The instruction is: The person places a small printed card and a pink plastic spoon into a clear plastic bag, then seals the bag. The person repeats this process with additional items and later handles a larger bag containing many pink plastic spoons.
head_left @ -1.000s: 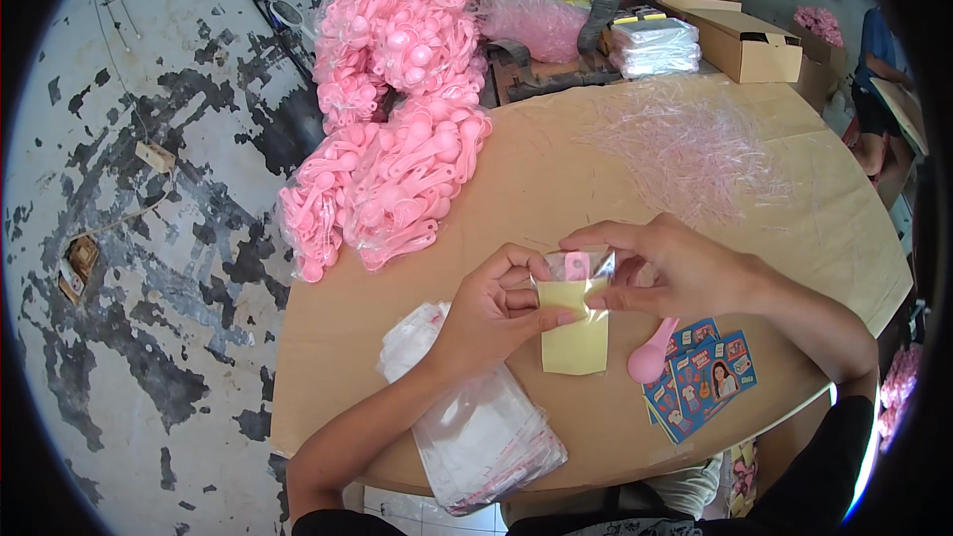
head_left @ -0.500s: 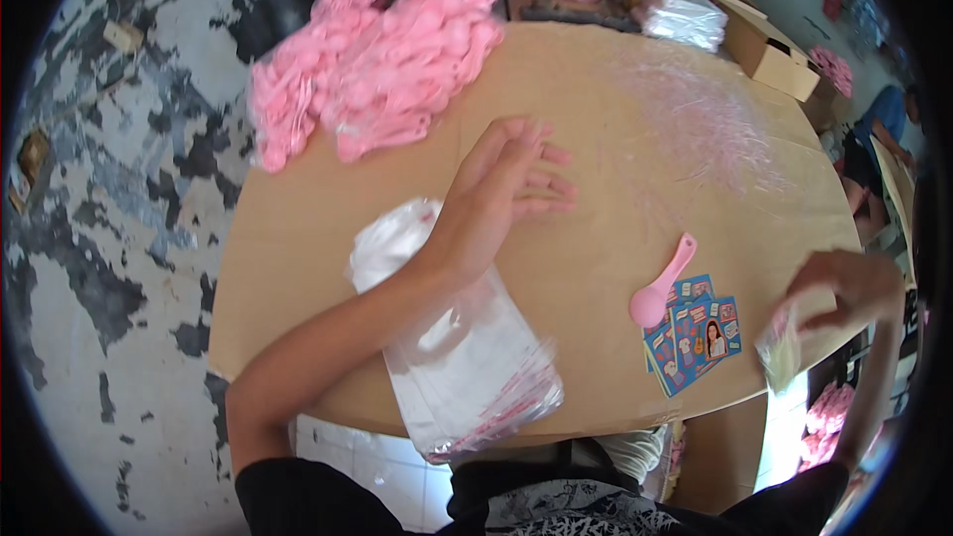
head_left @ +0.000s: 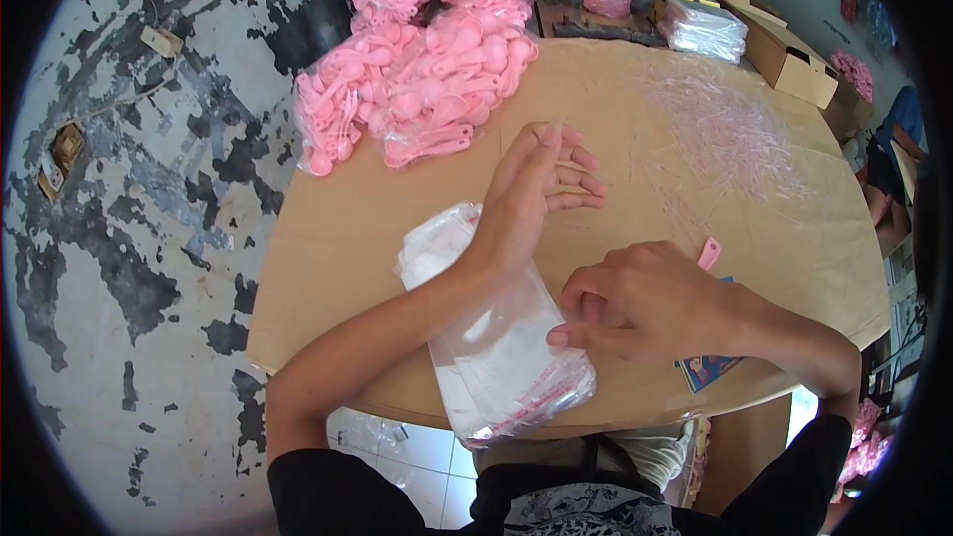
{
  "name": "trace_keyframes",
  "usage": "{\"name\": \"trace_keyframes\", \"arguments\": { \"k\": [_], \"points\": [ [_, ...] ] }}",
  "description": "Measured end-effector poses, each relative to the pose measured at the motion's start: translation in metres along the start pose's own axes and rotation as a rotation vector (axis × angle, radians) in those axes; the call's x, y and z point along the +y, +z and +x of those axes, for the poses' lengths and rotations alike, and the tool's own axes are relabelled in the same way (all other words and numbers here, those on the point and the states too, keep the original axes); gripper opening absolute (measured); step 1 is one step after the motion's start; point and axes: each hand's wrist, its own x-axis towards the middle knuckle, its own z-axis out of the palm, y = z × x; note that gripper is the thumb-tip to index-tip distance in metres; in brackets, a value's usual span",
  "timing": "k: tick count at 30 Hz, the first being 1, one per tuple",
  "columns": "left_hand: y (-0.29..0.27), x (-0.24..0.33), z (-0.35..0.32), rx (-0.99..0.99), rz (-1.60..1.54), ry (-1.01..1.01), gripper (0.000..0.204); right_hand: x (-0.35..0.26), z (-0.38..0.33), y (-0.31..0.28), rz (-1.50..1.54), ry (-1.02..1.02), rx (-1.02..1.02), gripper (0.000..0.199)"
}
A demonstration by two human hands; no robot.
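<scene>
My left hand [head_left: 544, 174] hovers over the far end of a stack of clear plastic bags [head_left: 511, 357], its fingers spread with nothing visible in them. To the right of the stack is my right hand [head_left: 650, 300], fingers curled and thumb apart, with no object visible between them. Beneath and behind it, a pink plastic spoon [head_left: 709, 253] shows only its handle end. A blue printed card [head_left: 707, 371] peeks out below the same hand; the rest of the cards are covered.
Bags of pink spoons [head_left: 427, 89] are heaped at the far left of the cardboard-covered table [head_left: 338, 258]. Thin clear-pink strips [head_left: 730, 129] lie scattered at the far right. Behind them are a wrapped bundle of clear bags [head_left: 703, 28] and an open cardboard box [head_left: 784, 55]. Someone sits beyond the right edge.
My right hand has come in from the table's right edge to beside the bag stack. The small filled clear bag it held is out of sight. My left hand keeps its place over the stack.
</scene>
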Motion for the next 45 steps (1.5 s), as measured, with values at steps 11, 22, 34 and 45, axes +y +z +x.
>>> {"name": "trace_keyframes", "arguments": {
  "k": [11,22,34,45],
  "points": [
    [0.008,0.011,-0.009,-0.19,0.309,0.237,0.028,0.021,0.01,0.007,0.227,-0.01,-0.035,0.026],
    [0.018,0.041,-0.028,-0.387,0.799,0.157,0.041,0.057,-0.034,-0.04,0.303,0.115,0.441,0.015],
    [0.034,0.005,-0.021,-0.232,0.352,-0.107,0.044,0.069,-0.049,-0.02,0.627,0.159,0.372,0.019],
    [0.024,0.0,-0.009,-0.013,0.138,-0.2,0.035,0.084,-0.097,-0.043,-0.08,0.078,-0.185,0.023]
  ]
}}
